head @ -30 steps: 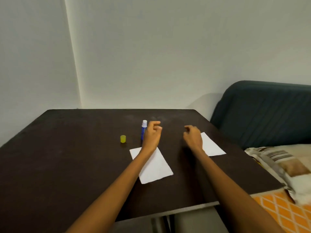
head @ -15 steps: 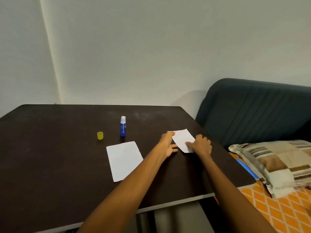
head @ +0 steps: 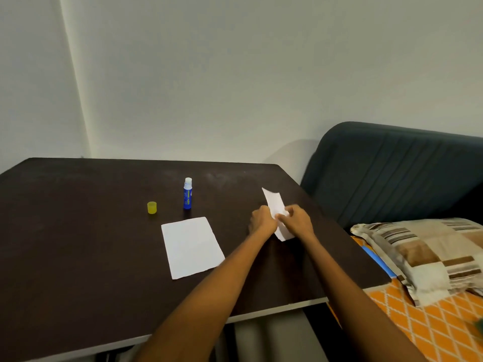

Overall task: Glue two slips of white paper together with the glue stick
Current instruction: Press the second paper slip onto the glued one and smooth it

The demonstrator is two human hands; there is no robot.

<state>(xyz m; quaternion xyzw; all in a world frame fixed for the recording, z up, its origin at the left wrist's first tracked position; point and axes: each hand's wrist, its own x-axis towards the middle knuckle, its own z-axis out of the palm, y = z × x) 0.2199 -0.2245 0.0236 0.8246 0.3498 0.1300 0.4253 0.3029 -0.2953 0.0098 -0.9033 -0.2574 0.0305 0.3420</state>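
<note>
Step in hand: picking up slip 2 for mating onto slip 1. Both hands meet at the raised paper slip at about 3 o'clock on the table; left hand and right hand each pinch its near end with curled fingers, so the far end tilts up off the tabletop while the near corner sits low by the wrists. Whether that corner touches the wood I cannot tell. The flat paper slip lies alone near table centre, at 9 o'clock of the hands and apart from them. The glue stick stands upright at 12 o'clock of the flat slip, uncapped, white glue tip exposed; its yellow cap sits apart at its 9 o'clock. Judgement: no glue sheen is readable on either slip, so whether the glue has been applied is unknown. Next move likely calls for carrying the held slip toward 9 o'clock and squaring its edges over the flat one before pressing. Materials: thin matte white paper, rectangular, limp enough to bend in the pinch; dark matte wood-look tabletop with pale edge; blue cylindrical plastic barrel; small translucent yellow cap.
</note>
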